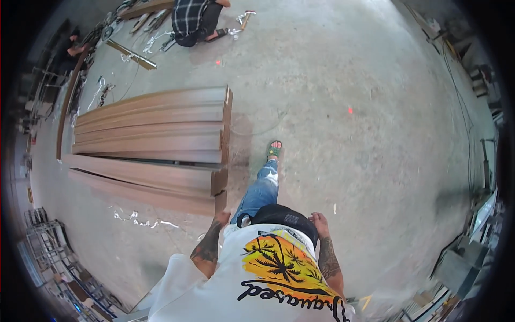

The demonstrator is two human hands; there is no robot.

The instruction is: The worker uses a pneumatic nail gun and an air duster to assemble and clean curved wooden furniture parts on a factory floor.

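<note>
Brown long panels, several, lying side by side on the grey concrete floor, left of the wearer, near ends toward the wearer's legs. Left hand: lowered just beside the nearest panel's end; I cannot tell how far it is open, nor whether it touches or holds anything. Right hand: hanging by the hip, half open, fingers loosely bent, nothing that I can see in its hold. Green sandal, one, on the forward foot. Gold-coloured strips, beyond the panels. Co-worker in plaid shirt, crouching, top of my view.
</note>
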